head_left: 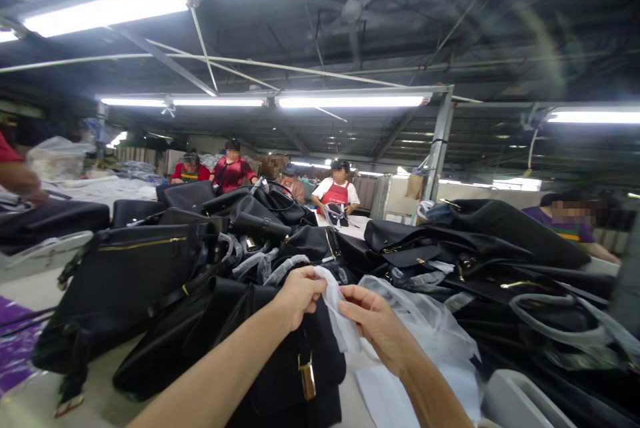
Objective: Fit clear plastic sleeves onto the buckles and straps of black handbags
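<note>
My left hand (pixel 301 293) pinches the upper end of a strip of thin white wrapping sheet (pixel 336 313). Close to the sheet's right edge is my right hand (pixel 373 321), thumb and fingers closed on it. Beneath both hands lies a black handbag (pixel 280 355) with a gold buckle (pixel 307 376) on its front strap. The sheet hangs over the bag's right part and hides some of it. Clear plastic film (pixel 425 318) spreads just right of my right hand, with flat white sheets (pixel 387 393) below.
Piled black bags (pixel 135 281) fill the table left and ahead, more (pixel 500 268) at right. A pale plastic bin (pixel 525 401) stands at lower right. A metal post (pixel 440 141) rises behind. Several people work beyond, including one in a red apron (pixel 336 195).
</note>
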A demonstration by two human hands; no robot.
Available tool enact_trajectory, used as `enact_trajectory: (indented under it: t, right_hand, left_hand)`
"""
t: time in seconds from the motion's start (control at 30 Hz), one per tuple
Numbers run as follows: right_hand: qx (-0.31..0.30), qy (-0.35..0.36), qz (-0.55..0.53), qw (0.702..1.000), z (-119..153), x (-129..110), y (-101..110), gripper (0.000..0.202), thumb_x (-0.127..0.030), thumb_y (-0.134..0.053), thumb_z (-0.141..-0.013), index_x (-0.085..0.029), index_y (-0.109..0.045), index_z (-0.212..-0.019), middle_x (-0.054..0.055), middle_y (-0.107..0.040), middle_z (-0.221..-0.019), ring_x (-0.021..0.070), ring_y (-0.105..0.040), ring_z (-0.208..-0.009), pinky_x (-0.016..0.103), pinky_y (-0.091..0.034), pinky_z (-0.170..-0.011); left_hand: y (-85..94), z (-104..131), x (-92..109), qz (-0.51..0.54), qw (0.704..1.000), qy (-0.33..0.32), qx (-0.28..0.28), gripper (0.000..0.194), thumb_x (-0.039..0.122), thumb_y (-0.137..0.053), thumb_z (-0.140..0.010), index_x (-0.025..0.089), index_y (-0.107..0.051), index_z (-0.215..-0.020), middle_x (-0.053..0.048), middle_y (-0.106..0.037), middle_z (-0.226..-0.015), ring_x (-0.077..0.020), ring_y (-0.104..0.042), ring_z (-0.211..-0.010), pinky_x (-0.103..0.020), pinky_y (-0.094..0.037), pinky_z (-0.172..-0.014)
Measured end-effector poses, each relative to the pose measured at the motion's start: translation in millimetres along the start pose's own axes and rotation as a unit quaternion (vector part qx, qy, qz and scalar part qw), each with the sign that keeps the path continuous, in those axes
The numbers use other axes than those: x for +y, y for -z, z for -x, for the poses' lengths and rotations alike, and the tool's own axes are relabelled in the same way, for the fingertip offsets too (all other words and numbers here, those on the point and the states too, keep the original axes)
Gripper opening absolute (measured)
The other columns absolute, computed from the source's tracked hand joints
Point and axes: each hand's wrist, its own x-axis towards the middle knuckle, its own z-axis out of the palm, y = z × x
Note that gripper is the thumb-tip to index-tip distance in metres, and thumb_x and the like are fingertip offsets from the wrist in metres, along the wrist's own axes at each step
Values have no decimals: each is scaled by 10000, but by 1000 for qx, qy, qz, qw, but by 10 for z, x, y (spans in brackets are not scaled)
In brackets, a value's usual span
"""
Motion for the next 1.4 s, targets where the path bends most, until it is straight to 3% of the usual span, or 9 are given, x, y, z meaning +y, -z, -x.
enact_trajectory:
  t: [0.1,0.33,0.47,0.67,0.9,1.03,1.17,1.3,1.4]
  right_hand:
    - [7,16,42,999,12,10,14,322,-392,-777,-670,-175,-711,-899,8,-687,-769,135,-581,-648,223,-411,-583]
    - [21,121,128,984,23,62,-33,352,-170,-609,-650,-189,-685,-993,-14,-667,-787,175,-601,-743,262,-423,-648]
    - [38,152,212,965,53,52,-59,439,-137,-514,-664,-198,-652,-1076,-7,-674,-855,205,-622,-847,292,-454,-727]
    - [67,213,295,929,59,74,-65,432,-121,-471,-687,-210,-657,-1067,23,-693,-984,214,-640,-922,320,-477,-825]
    - [139,296,452,830,18,266,-5,541,-73,-463,-690,-218,-628,-1184,64,-660,-1021,230,-634,-948,340,-493,-836]
    - [149,310,463,817,67,412,-79,513,-83,-456,-740,-206,-585,-1220,78,-646,-1016,228,-637,-916,335,-517,-793]
    - [167,308,471,809,131,611,-30,510,-80,-414,-778,-208,-539,-1256,104,-640,-1123,249,-607,-1055,376,-507,-883]
    - [119,227,476,841,234,668,237,492,-130,-452,-767,-236,-595,-1226,101,-646,-1156,273,-597,-1091,425,-490,-917]
    - [53,139,331,932,319,525,368,699,-177,-536,-665,-250,-514,-1359,92,-590,-1332,279,-528,-1241,456,-418,-1025]
  left_hand:
    - [-23,-6,-12,-40,999,0,33,218,63,-636,-646,189,-457,-653,121,-326,-423,-22,-216,-328,-180,-63,-366]
    - [-79,-10,13,-82,995,-5,51,210,44,-609,-657,187,-457,-681,116,-354,-431,-19,-230,-314,-179,-78,-360]
    - [-115,-34,-13,-86,993,-15,81,251,42,-589,-696,210,-404,-675,118,-355,-394,-40,-274,-289,-180,-93,-344]
    - [-109,-17,-2,-59,997,-6,51,151,25,-594,-658,156,-521,-641,11,-565,-499,-80,-498,-393,-169,-189,-356]
    - [-39,38,62,11,1000,22,8,141,68,-593,-598,128,-614,-724,6,-614,-591,-87,-561,-523,-184,-411,-519]
    - [-14,70,55,30,999,23,-3,131,153,-646,-640,143,-583,-754,-10,-654,-679,-96,-588,-567,-209,-451,-572]
    - [-3,70,31,19,1000,20,16,167,143,-659,-654,170,-509,-723,10,-624,-614,-97,-582,-536,-217,-464,-574]
    - [18,67,37,1,1000,21,12,172,134,-653,-662,173,-497,-721,1,-621,-598,-103,-580,-510,-197,-420,-501]
    - [32,65,28,-13,1000,16,11,165,138,-654,-659,168,-500,-711,-8,-626,-610,-91,-559,-485,-179,-375,-457]
